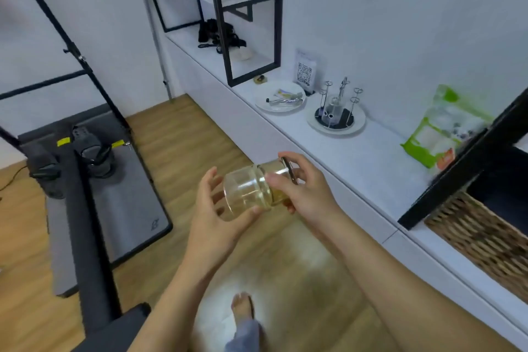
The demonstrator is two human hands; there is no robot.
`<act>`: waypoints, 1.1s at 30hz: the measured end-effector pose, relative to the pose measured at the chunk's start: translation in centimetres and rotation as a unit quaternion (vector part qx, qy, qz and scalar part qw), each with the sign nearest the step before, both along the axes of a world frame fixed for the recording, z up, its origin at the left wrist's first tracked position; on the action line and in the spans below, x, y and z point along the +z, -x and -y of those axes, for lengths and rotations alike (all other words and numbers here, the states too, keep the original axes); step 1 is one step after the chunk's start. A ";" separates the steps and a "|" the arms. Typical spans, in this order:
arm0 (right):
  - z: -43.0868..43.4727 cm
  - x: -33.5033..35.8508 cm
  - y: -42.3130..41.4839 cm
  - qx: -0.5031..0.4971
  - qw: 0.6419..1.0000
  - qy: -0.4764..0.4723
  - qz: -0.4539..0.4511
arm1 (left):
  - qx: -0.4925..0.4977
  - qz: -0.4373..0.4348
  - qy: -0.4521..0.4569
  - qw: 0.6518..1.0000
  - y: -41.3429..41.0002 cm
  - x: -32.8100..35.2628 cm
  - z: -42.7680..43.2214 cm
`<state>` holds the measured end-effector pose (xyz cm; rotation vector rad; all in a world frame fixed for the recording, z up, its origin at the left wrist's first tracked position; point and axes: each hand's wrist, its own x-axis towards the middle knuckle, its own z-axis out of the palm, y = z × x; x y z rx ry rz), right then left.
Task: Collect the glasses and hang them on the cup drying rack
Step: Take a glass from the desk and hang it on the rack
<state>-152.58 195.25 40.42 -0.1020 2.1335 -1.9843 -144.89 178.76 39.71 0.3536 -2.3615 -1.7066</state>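
I hold a clear glass (248,190) on its side above the wooden floor, in front of the white counter. My left hand (220,208) cups its wide end from below, fingers spread. My right hand (303,186) grips the other end, where a second glass (275,168) seems nested. The cup drying rack (340,103), thin metal posts on a round white tray (360,123), stands on the counter beyond my hands. One clear glass (331,111) hangs upside down on it.
A white plate (278,100) with small utensils lies left of the rack, and a QR-code sign (304,74) stands behind. A green bag (445,128) is to the right, by a black shelf frame (471,163) and a woven basket (485,234). A treadmill (94,188) is on the left.
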 end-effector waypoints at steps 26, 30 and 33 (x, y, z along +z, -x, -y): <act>3.5 -2.9 43.6 0.005 0.923 -0.352 -0.157 | -0.229 -0.020 0.114 0.967 50.0 -5.1 1.2; 1.7 -3.1 48.9 0.022 0.931 -0.332 -0.148 | -0.203 -0.007 0.106 0.973 55.3 -6.0 0.2; -1.2 -3.0 52.5 0.023 0.924 -0.355 -0.143 | -0.222 -0.012 0.113 0.968 59.7 -6.5 -1.7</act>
